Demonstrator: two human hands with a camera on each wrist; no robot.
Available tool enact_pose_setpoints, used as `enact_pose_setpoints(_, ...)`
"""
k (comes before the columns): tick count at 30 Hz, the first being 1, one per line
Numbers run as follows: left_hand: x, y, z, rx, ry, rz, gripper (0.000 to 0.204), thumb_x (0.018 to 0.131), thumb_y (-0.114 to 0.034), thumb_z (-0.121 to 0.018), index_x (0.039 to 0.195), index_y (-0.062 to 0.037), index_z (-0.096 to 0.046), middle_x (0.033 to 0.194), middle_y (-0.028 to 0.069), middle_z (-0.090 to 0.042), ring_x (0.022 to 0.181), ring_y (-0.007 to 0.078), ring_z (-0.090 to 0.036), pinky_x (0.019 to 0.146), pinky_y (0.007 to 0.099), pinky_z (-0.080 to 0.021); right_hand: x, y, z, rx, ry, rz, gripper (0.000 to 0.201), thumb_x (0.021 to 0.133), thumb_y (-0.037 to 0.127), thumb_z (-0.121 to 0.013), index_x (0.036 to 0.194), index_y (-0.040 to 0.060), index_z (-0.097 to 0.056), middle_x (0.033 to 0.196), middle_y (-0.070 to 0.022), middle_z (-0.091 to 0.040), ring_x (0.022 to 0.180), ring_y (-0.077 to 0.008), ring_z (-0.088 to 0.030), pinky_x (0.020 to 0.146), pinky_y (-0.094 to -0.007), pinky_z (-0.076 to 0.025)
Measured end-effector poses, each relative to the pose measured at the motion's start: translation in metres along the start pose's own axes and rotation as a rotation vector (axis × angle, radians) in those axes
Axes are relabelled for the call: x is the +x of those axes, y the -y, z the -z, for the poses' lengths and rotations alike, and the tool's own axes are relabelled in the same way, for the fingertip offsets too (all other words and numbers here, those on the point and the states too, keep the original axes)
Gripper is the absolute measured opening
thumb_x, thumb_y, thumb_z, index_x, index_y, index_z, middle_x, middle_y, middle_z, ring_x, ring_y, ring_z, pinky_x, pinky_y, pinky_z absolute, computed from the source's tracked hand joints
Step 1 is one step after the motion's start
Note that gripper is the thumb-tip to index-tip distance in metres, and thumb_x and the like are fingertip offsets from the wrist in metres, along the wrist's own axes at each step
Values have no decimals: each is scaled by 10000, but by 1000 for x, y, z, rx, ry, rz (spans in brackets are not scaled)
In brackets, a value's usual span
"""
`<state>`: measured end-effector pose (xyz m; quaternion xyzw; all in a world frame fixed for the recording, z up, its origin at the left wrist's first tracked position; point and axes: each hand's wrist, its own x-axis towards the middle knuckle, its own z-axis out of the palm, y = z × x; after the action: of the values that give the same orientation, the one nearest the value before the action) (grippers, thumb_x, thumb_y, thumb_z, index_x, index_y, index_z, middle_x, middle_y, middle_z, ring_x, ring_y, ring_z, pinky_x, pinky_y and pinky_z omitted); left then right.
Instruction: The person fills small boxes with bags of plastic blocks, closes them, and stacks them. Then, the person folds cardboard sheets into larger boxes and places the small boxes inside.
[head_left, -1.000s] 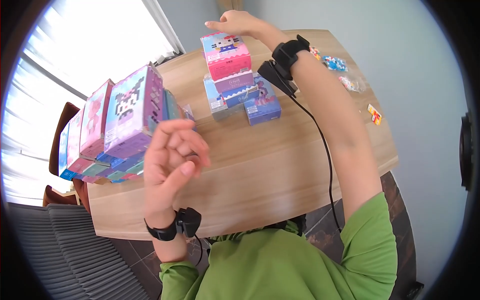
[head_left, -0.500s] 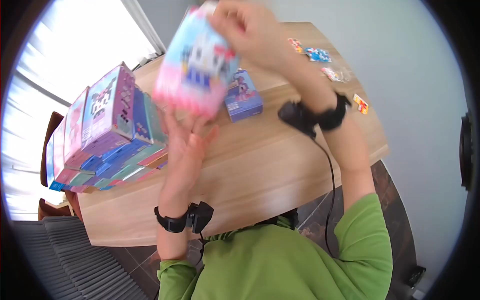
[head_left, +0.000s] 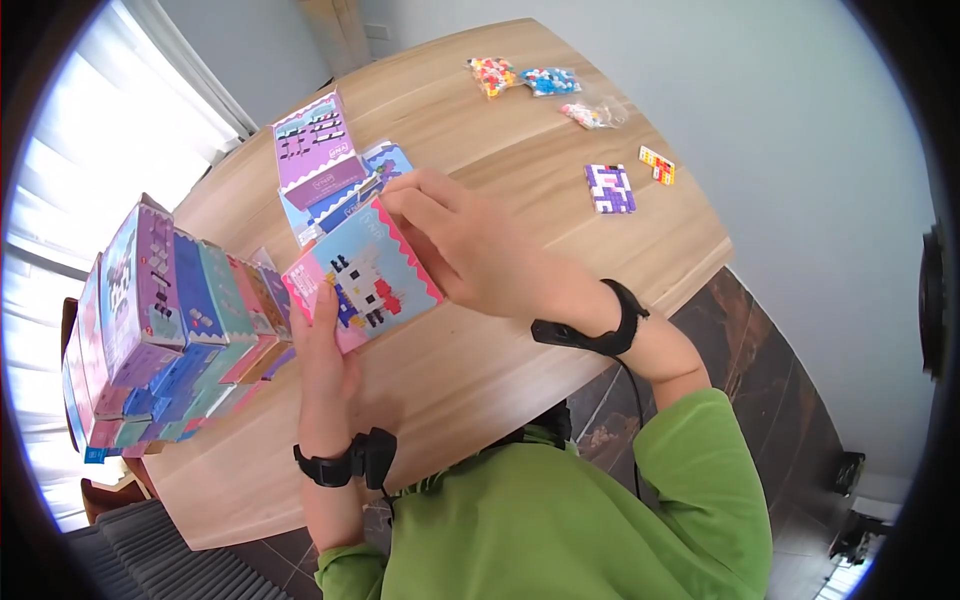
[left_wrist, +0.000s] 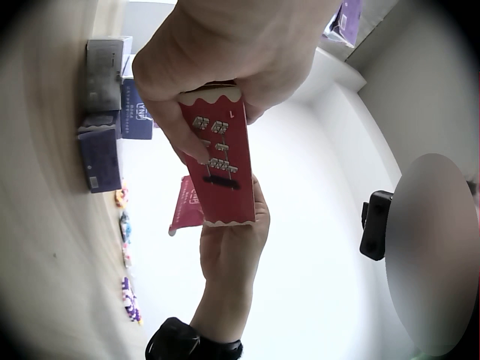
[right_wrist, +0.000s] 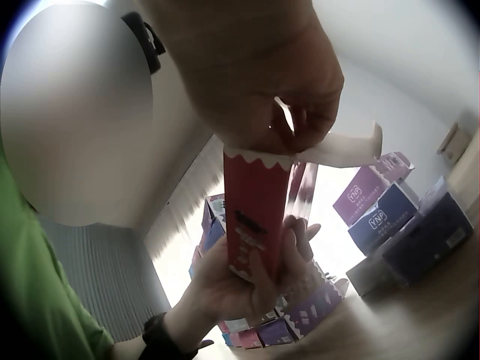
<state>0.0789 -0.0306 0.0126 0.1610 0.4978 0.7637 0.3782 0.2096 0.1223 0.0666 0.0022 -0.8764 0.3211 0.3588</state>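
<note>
A pink and light-blue toy-block box [head_left: 365,275], printed with a white pixel cat, is held above the table between both hands. My left hand [head_left: 325,345] grips its lower end, thumb across the printed face. At the other end, the curled fingers of my right hand [head_left: 470,240] pinch at the box's edge. The right wrist view shows that end open, its pale flap [right_wrist: 345,148] folded outward beside the right fingers. Part of those fingers is hidden. Behind the box stands a small stack with a purple box [head_left: 315,150] on top of blue ones.
Several colourful boxes [head_left: 150,290] are piled at the table's left side. Bags of small blocks [head_left: 548,82] lie at the far right. Nearer are a purple-and-white block panel [head_left: 610,189] and a small red-yellow block piece [head_left: 657,165]. Cables run from both wrist straps.
My right hand took the cat box off the stack and brought it to my left hand, which now grips it. The box has turned sideways and come nearer. The head view has shifted right.
</note>
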Motion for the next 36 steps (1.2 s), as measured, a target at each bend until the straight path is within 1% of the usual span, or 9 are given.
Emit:
enact_pose_setpoints(4, -6, -5, -7, -10, 50, 65, 375, 901, -209, -479, 1227, -63, -367, 1116, 74, -533, 986, 174, -556, 787, 330, -489, -4, 1, -5, -42, -132, 37, 481, 743, -55, -534, 1197, 3, -388, 1157, -185, -450, 1061, -338, -455, 875, -366, -389)
enact_pose_setpoints(9, -4, -2, 8, -48, 32, 158, 298, 915, -279, -429, 1138, -83, -453, 1024, 43, -590, 859, 141, -612, 662, 288, -541, -19, -5, 30, 77, 42, -220, 464, 805, 161, -560, 1209, -1, -398, 1147, -223, -481, 1100, -377, -424, 903, -408, -372)
enact_pose_setpoints(13, -6, -6, 10, -74, 46, 180, 304, 923, -311, -400, 1118, -95, -488, 976, 27, -619, 784, 118, -633, 578, 255, -553, -51, -89, 96, -787, -76, -391, 538, 795, 299, -584, 1234, 43, -408, 1110, -191, -536, 1049, -367, -486, 890, -419, -395)
enact_pose_setpoints(15, -6, -5, 9, -141, 71, 213, 308, 923, -318, -400, 1116, -94, -490, 958, 23, -625, 761, 115, -636, 550, 246, -551, -65, -100, 118, -806, 217, -975, 576, 714, 327, -663, 1189, 78, -452, 1087, -181, -542, 1045, -308, -508, 873, -374, -407)
enact_pose_setpoints(20, -7, -9, -1, -207, 104, 266, 313, 922, -325, -401, 1114, -96, -491, 927, 16, -633, 721, 112, -639, 520, 236, -547, -92, -123, 126, -680, 444, -978, 710, 577, 391, -754, 1132, 58, -463, 1014, -249, -548, 1017, -336, -519, 836, -365, -429)
enact_pose_setpoints(24, -6, -9, -1, -222, 142, 295, 317, 923, -324, -400, 1111, -86, -488, 923, 23, -632, 722, 107, -639, 531, 242, -555, -87, -114, 121, -644, 361, -1048, 722, 503, 400, -784, 1068, 48, -506, 982, -205, -589, 935, -325, -564, 782, -367, -453)
enact_pose_setpoints(30, -2, -2, 3, -94, 117, 260, 327, 913, -316, -428, 1120, -64, -447, 936, 70, -618, 735, 148, -644, 511, 247, -552, -79, -120, 120, -714, 128, -721, 609, 558, 346, -774, 1019, 44, -514, 830, -137, -582, 778, -269, -587, 709, -353, -474)
enact_pose_setpoints(33, 0, 2, -2, -21, 72, 224, 307, 906, -304, -450, 1113, -76, -453, 921, 64, -619, 728, 147, -643, 512, 242, -551, -36, -60, 112, -16, -13, -706, 459, 654, 246, -725, 1004, 38, -515, 824, -112, -567, 716, -203, -581, 643, -310, -479)
enact_pose_setpoints(36, 2, 8, -2, -20, 29, 209, 304, 903, -307, -459, 1113, -87, -454, 921, 61, -617, 727, 147, -642, 515, 244, -550, -11, -16, 87, 196, 159, -694, 405, 732, 182, -667, 1055, 38, -470, 826, -109, -570, 660, -169, -569, 598, -282, -472)
